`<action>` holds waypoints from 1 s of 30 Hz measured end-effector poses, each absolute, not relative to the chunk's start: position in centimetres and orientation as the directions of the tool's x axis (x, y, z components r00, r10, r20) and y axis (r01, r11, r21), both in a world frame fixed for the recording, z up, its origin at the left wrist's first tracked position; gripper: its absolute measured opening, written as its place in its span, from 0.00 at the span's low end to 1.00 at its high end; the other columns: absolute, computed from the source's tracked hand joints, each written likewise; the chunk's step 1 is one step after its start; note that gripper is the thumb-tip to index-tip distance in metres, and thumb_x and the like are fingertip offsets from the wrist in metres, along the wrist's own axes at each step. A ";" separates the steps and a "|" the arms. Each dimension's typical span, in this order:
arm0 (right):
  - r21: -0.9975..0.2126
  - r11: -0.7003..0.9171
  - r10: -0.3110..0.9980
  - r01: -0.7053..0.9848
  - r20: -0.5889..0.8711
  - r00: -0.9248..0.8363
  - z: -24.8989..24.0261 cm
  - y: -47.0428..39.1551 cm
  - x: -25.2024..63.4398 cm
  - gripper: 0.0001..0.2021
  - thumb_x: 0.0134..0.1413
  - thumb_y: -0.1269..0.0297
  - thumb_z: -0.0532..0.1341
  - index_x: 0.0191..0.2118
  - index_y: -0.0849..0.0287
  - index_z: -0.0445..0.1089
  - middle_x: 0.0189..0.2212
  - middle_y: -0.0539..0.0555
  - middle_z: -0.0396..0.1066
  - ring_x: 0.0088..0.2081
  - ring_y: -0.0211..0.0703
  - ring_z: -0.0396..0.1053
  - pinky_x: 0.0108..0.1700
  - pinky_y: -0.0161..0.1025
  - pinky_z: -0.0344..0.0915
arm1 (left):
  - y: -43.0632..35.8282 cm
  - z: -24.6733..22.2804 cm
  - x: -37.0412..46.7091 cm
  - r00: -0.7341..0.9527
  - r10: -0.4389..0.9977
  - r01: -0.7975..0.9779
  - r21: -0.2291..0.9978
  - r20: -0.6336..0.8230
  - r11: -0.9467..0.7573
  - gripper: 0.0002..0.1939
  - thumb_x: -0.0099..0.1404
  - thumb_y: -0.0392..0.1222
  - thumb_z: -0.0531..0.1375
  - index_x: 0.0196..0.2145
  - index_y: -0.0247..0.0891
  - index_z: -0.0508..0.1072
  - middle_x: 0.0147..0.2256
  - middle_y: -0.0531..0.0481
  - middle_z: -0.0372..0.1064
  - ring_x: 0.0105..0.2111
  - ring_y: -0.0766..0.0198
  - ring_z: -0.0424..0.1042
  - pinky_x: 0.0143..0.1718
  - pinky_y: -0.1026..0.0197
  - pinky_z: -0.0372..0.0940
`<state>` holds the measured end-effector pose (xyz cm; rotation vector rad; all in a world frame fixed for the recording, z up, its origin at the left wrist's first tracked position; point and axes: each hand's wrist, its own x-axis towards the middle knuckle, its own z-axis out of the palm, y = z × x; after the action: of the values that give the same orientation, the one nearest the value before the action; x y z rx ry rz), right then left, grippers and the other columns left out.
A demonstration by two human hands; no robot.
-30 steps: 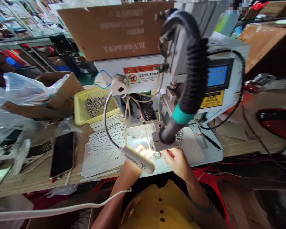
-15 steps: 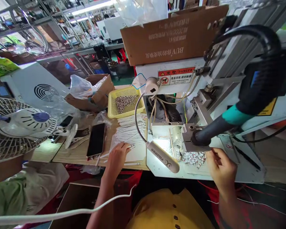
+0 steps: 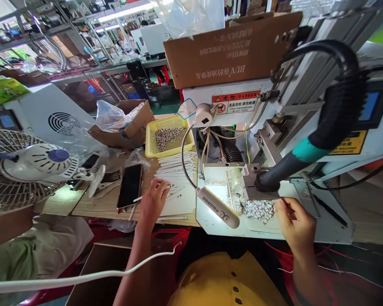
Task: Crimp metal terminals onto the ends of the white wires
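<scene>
My left hand (image 3: 152,202) is over the white sheet (image 3: 175,206), fingers curled together. A thin white stick (image 3: 137,199) juts out from its left side, and its fingertips are by the thin wire leads (image 3: 174,168) laid in a row. My right hand (image 3: 296,223) is closed, thumb against forefinger, beside the machine's metal head block (image 3: 258,193). Whatever it pinches is hidden. Just left of it, small white and red parts (image 3: 258,211) lie heaped on the machine's white base plate (image 3: 223,231).
A grey lamp (image 3: 218,208) on a bent neck hangs between my hands. A yellow basket (image 3: 150,148) holds small parts. A phone (image 3: 129,187) lies left, near a fan (image 3: 35,165). A black hose (image 3: 341,97) arches over the right side. A danger label marks high temperature.
My left hand has shifted slightly up and left over the sheet, with the white stick in it. My right hand stays by the head block. The view has turned a little.
</scene>
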<state>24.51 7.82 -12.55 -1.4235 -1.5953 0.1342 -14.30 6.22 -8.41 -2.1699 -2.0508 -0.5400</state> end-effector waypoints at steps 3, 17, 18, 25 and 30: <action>-0.634 0.312 0.819 0.708 0.557 0.139 -12.5 7.7 24.5 0.10 0.59 0.60 0.58 0.31 0.60 0.69 0.18 0.51 0.71 0.20 0.38 0.69 0.25 0.31 0.63 | 4.3 -8.5 -13.8 0.087 0.952 0.967 0.207 0.292 -0.152 0.10 0.68 0.44 0.52 0.38 0.39 0.71 0.36 0.48 0.69 0.38 0.61 0.71 0.40 0.60 0.66; -0.640 0.274 0.832 0.717 0.532 0.157 -12.8 7.7 24.5 0.12 0.58 0.58 0.58 0.30 0.61 0.69 0.18 0.51 0.70 0.19 0.38 0.68 0.24 0.32 0.61 | 4.2 -11.2 -12.2 0.179 0.949 0.895 0.357 0.261 -0.267 0.08 0.67 0.45 0.54 0.35 0.40 0.69 0.34 0.49 0.68 0.38 0.60 0.67 0.41 0.56 0.64; -0.644 0.270 0.832 0.716 0.530 0.162 -12.8 7.7 24.5 0.12 0.58 0.58 0.58 0.30 0.61 0.69 0.18 0.52 0.70 0.19 0.38 0.68 0.24 0.32 0.61 | 4.3 -11.2 -12.1 0.199 0.944 0.884 0.368 0.264 -0.289 0.08 0.67 0.44 0.53 0.35 0.40 0.69 0.33 0.49 0.68 0.37 0.61 0.67 0.41 0.56 0.64; -0.663 0.258 0.840 0.702 0.513 0.175 -12.0 7.7 24.3 0.13 0.58 0.56 0.57 0.29 0.60 0.69 0.19 0.52 0.71 0.20 0.38 0.68 0.24 0.32 0.62 | 5.5 -10.8 -11.9 0.296 0.926 0.841 0.395 0.234 -0.369 0.15 0.69 0.43 0.49 0.30 0.39 0.71 0.28 0.52 0.71 0.30 0.64 0.69 0.34 0.61 0.64; -0.732 0.237 0.862 0.639 0.462 0.210 -12.5 7.6 24.2 0.12 0.57 0.57 0.58 0.30 0.60 0.68 0.19 0.51 0.69 0.20 0.38 0.68 0.26 0.33 0.63 | 6.9 -9.9 -11.0 0.243 0.936 0.902 0.294 0.254 -0.315 0.14 0.69 0.39 0.47 0.36 0.40 0.73 0.33 0.49 0.73 0.33 0.62 0.71 0.36 0.61 0.66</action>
<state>24.19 7.61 -12.47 -1.4769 -1.5039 0.2792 -11.01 6.93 -9.86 -2.5440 -1.8867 -0.6257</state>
